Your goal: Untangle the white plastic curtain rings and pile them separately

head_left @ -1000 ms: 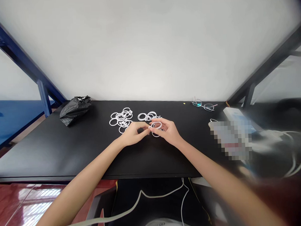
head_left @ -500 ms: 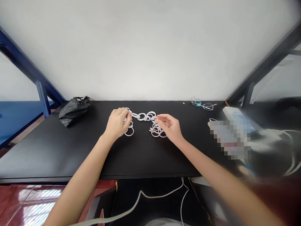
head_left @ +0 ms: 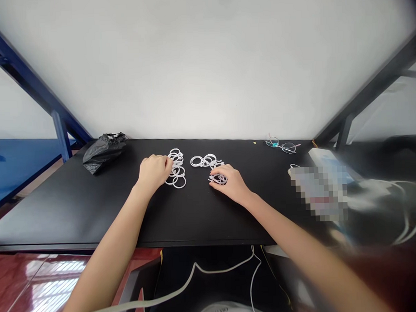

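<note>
Thin white rings, some with small tabs, lie in two groups on the black tabletop [head_left: 94, 210]. My left hand [head_left: 154, 172] is at the left edge of the left column of rings [head_left: 179, 180], its fingers curled and pointing down. Its fingertips are hidden, so whatever they pinch does not show. My right hand [head_left: 232, 184] curves its thumb and fingers round a bunch of white rings [head_left: 218, 179] at the near end of the right group. More rings [head_left: 196, 161] of that group lie flat behind, away from both hands.
A crumpled black plastic bag [head_left: 103, 153] lies at the back left. Glasses [head_left: 288, 148] rest at the back right. Farther right are a white box [head_left: 326, 163] and a blurred-out item [head_left: 316, 193]. A white cable [head_left: 172, 291] hangs in front of the table edge.
My left hand has moved left and slightly down, and the rings linking the two groups have gone from the gap. My right hand has moved slightly nearer and closed round the near rings.
</note>
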Motion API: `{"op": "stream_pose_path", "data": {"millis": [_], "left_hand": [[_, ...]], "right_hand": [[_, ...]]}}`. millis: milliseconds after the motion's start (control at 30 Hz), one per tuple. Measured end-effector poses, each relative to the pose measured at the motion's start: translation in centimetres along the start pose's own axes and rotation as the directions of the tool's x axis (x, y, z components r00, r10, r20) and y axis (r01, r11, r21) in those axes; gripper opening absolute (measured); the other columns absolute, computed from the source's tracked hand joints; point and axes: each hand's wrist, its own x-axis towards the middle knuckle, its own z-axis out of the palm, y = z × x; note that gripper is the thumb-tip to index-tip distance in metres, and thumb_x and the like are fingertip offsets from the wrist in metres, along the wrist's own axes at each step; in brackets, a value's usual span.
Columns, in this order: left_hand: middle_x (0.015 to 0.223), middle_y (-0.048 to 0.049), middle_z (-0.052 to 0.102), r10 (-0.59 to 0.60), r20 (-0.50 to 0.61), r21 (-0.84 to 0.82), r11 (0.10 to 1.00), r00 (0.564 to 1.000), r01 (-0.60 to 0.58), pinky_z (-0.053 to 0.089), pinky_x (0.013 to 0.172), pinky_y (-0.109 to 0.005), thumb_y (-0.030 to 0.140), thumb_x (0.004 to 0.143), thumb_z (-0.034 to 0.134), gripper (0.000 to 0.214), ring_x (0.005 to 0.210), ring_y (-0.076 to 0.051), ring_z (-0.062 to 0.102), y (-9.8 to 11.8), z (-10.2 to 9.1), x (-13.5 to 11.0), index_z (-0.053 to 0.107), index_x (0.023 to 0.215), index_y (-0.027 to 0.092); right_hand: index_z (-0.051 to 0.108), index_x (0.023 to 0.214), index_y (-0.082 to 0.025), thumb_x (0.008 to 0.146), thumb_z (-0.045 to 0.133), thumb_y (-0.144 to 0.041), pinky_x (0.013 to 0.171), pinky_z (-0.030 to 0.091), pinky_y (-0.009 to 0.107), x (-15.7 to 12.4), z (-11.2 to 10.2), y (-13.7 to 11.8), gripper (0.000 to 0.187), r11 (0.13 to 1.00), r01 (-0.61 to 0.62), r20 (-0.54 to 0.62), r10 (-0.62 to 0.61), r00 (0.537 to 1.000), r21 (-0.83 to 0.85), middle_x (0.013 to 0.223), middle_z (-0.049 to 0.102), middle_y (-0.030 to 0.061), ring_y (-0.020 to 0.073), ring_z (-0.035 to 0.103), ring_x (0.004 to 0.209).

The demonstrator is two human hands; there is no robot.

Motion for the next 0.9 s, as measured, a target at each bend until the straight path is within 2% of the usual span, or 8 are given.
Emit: {"op": "stream_pose_path", "data": {"millis": [100, 233, 333, 400, 500, 667, 733, 900], "left_hand": [[0.064, -0.0101, 0.067, -0.014, 0.037, -0.007, 1.0, 0.999, 0.014, 0.027, 0.056, -0.031, 0.025, 0.09, 0.04, 0.038, 0.065, -0.025, 0.062, 0.0, -0.3, 0.0, 0.051, 0.055, 0.018], [0.061, -0.0077, 0.063, -0.01, -0.076, -0.109, 0.994, 0.997, 0.002, 0.028, 0.057, -0.031, 0.026, 0.093, 0.037, 0.041, 0.061, -0.02, 0.058, 0.5, -0.6, 0.0, 0.045, 0.053, 0.019], [0.059, -0.0035, 0.057, 0.086, -0.179, -0.265, 0.955, 0.98, -0.132, 0.032, 0.06, -0.03, 0.028, 0.096, 0.037, 0.04, 0.057, -0.016, 0.051, 1.6, -0.4, -0.2, 0.043, 0.057, 0.019], [0.061, -0.002, 0.054, 0.187, -0.217, -0.375, 0.89, 0.958, -0.258, 0.036, 0.064, -0.03, 0.029, 0.097, 0.037, 0.037, 0.058, -0.016, 0.05, 2.8, -0.2, -0.5, 0.047, 0.063, 0.019], [0.072, -0.0035, 0.059, 0.307, -0.212, -0.508, 0.776, 0.928, -0.373, 0.041, 0.071, -0.031, 0.03, 0.1, 0.036, 0.029, 0.067, -0.017, 0.054, 4.7, 0.2, -1.1, 0.055, 0.083, 0.018], [0.089, -0.0057, 0.061, 0.431, -0.172, -0.652, 0.624, 0.886, -0.431, 0.045, 0.078, -0.032, 0.036, 0.098, 0.046, 0.026, 0.082, -0.019, 0.057, 6.8, 0.5, -2.1, 0.053, 0.113, 0.016], [0.094, -0.0064, 0.061, 0.462, -0.149, -0.68, 0.594, 0.874, -0.43, 0.046, 0.077, -0.032, 0.037, 0.097, 0.048, 0.026, 0.083, -0.019, 0.057, 7.1, 0.5, -2.4, 0.052, 0.115, 0.018], [0.088, -0.0058, 0.061, 0.472, -0.154, -0.696, 0.571, 0.868, -0.435, 0.046, 0.073, -0.03, 0.029, 0.102, 0.036, 0.022, 0.079, -0.018, 0.056, 7.2, 0.7, -2.4, 0.055, 0.1, 0.017]], "right_hand": [[0.07, 0.086, -0.024, 0.075, 0.069, -0.015, 0.083, 0.051, 0.043, 0.0, 0.1, 0.2, 0.014, 1.0, 0.002, -0.021, -0.001, 1.0, 0.023, 0.097, 0.073, 0.0046, 0.0255, 0.062, 0.092], [0.071, 0.082, -0.025, 0.077, 0.068, -0.017, 0.083, 0.051, 0.043, 0.0, 0.3, 0.3, 0.01, 0.999, 0.018, -0.048, -0.016, 0.999, 0.037, 0.094, 0.073, 0.0044, 0.0258, 0.064, 0.092], [0.071, 0.079, -0.025, 0.079, 0.069, -0.02, 0.083, 0.052, 0.044, 0.0, 0.4, 0.2, 0.005, 0.997, 0.054, -0.11, -0.047, 0.993, 0.054, 0.093, 0.074, 0.0051, 0.0263, 0.064, 0.091], [0.071, 0.079, -0.025, 0.081, 0.068, -0.023, 0.082, 0.052, 0.044, 0.0, 0.4, 0.1, 0.004, 0.996, 0.07, -0.176, -0.059, 0.983, 0.057, 0.091, 0.074, 0.005, 0.0259, 0.064, 0.088], [0.07, 0.079, -0.026, 0.084, 0.066, -0.026, 0.077, 0.052, 0.042, 0.0, 0.1, -0.3, 0.006, 0.997, 0.062, -0.274, -0.047, 0.96, 0.045, 0.086, 0.074, 0.0048, 0.025, 0.063, 0.083], [0.07, 0.084, -0.025, 0.086, 0.065, -0.032, 0.062, 0.049, 0.036, -0.2, -0.2, -1.2, 0.009, 0.997, 0.061, -0.356, -0.04, 0.934, 0.047, 0.091, 0.073, 0.0063, 0.0229, 0.061, 0.079], [0.07, 0.086, -0.025, 0.086, 0.064, -0.033, 0.057, 0.047, 0.034, -0.3, -0.1, -1.5, 0.01, 0.996, 0.08, -0.362, -0.058, 0.93, 0.047, 0.09, 0.071, 0.0067, 0.0208, 0.059, 0.073], [0.07, 0.084, -0.022, 0.087, 0.064, -0.033, 0.051, 0.043, 0.028, -0.5, 0.4, -1.7, 0.013, 0.991, 0.124, -0.353, -0.101, 0.93, 0.043, 0.074, 0.063, 0.0028, 0.0124, 0.049, 0.055]]}}
